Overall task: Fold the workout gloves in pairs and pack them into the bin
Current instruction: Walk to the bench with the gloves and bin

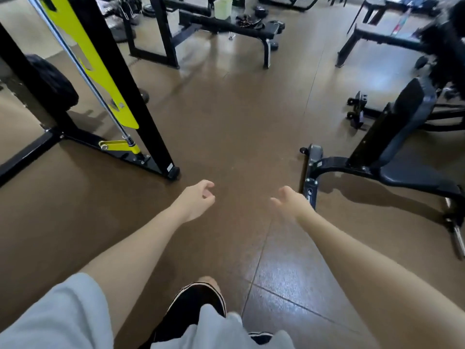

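A pile of dark workout gloves [247, 20] lies on a black flat bench [226, 26] far ahead at the top of the head view. A pale green bin [222, 7] stands on the same bench, just left of the gloves. My left hand [197, 200] and my right hand [292, 200] are stretched out in front of me over the brown floor, well short of the bench. Both hands hold nothing; the left's fingers are loosely curled and the right's are relaxed.
A black and yellow rack [100, 91] stands to my left with its foot [173, 172] near my left hand. An adjustable bench [392, 157] sits to the right, another bench [382, 39] beyond it. Brown floor [239, 117] stretches between them toward the far bench.
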Demonstrator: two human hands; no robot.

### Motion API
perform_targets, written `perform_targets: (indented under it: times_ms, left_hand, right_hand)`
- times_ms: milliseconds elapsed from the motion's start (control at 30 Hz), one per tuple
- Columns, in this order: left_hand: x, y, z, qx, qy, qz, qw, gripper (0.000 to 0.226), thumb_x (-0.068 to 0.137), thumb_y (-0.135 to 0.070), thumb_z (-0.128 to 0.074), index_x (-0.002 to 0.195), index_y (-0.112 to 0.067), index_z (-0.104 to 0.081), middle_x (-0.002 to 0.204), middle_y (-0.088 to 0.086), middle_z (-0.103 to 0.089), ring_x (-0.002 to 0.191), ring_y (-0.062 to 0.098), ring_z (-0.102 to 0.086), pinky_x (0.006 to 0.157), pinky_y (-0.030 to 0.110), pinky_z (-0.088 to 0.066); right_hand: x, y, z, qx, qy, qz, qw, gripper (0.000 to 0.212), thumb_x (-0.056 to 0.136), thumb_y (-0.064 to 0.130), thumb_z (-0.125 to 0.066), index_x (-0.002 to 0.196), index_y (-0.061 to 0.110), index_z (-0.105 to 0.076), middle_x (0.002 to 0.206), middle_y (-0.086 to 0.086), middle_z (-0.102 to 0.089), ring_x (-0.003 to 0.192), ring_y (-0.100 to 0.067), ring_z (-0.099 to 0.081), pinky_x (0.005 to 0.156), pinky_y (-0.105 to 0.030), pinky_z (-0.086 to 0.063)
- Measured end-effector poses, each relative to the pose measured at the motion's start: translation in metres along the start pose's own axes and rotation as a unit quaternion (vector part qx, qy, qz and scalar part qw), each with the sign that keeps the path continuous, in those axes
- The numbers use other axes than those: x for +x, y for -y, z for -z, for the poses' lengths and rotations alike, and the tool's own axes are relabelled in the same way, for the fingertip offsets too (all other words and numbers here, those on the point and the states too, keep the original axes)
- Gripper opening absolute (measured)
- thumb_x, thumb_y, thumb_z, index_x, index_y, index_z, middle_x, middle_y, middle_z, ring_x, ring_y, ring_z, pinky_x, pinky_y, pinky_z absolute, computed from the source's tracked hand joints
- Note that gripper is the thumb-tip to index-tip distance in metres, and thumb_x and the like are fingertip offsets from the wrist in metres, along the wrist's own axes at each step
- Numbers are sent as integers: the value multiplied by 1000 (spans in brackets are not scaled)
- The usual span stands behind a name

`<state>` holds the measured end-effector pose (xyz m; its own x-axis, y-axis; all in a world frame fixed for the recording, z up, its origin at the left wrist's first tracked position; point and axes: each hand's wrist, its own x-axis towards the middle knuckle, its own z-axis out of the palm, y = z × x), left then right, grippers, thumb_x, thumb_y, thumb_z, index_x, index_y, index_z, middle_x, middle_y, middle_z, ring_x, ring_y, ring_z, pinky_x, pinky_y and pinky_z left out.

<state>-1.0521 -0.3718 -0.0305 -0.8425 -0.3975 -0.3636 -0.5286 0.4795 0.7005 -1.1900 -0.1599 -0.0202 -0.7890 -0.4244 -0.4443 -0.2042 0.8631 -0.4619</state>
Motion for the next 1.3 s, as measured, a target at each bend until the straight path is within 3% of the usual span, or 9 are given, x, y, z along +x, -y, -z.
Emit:
perform_targets:
  times_ms: [133, 233, 433, 567, 767, 900, 1100, 1300]
  left_hand:
    - [95, 8, 42, -13, -37, 46, 998, 41, 88, -26, -48, 128, -19, -43, 102, -2, -59, 90, 17, -56, 69, 26, -40]
    - [177, 8, 73, -46, -72, 63, 994, 40, 88, -23, -48, 127, -18, -44, 106, 1, -61, 89, 18, -61, 68, 25, -44]
    - [358, -11, 148, -51, -87, 90, 991, 40, 89, -22, -48, 128, -16, -43, 102, 4, -61, 80, 15, -60, 63, 25, -40]
    - [472, -59, 189, -47, -67, 79, 993, 38, 90, -21, -47, 127, -15, -43, 109, 7, -61, 88, 19, -58, 67, 26, -40]
    - [648, -152, 210, 3, -43, -3, 999, 36, 88, -20, -48, 124, -15, -48, 101, 1, -61, 94, 21, -57, 79, 26, -40]
    - [776, -204, 212, -11, -28, -42, 999, 35, 88, -19, -48, 123, -15, -49, 108, 2, -61, 98, 24, -59, 87, 31, -43]
    - [962, -278, 234, 13, 9, -27, 1000, 33, 89, -22, -46, 122, -18, -49, 103, -1, -60, 92, 21, -59, 79, 27, -43]
    - [1092, -322, 306, -23, -77, -6, 997, 27, 90, -16, -49, 115, -14, -56, 108, 3, -63, 96, 21, -59, 81, 25, -43]
  right_hand:
    - [99, 43, 22, 0, 20, 39, 999, 50, 90, 38, -48, 132, 13, -39, 130, -13, -53, 111, -31, -54, 90, -33, -43]
    - [180, 74, 34, -11, 38, 63, 997, 49, 90, 40, -48, 132, 17, -38, 126, -10, -55, 105, -29, -58, 92, -38, -48]
    - [344, 133, 85, -29, 73, 60, 995, 48, 92, 38, -48, 131, 14, -39, 127, -11, -55, 113, -30, -54, 97, -40, -44]
    - [441, 156, 144, -6, 74, 38, 996, 46, 93, 37, -46, 132, 14, -39, 124, -6, -56, 111, -25, -53, 95, -37, -44]
    - [601, 159, 235, 65, 20, -19, 998, 46, 93, 36, -46, 132, 11, -40, 125, -9, -55, 110, -26, -53, 85, -28, -38]
    - [730, 161, 282, 74, -15, -49, 996, 46, 93, 33, -48, 130, 7, -41, 131, -14, -52, 119, -30, -49, 94, -31, -38]
    - [914, 191, 387, 30, 17, -29, 999, 45, 94, 31, -47, 131, 5, -42, 136, -14, -49, 124, -29, -46, 96, -30, -37]
    - [1075, 268, 469, 1, 43, 20, 999, 44, 93, 32, -47, 129, 7, -43, 133, -14, -50, 119, -30, -49, 94, -32, -40]
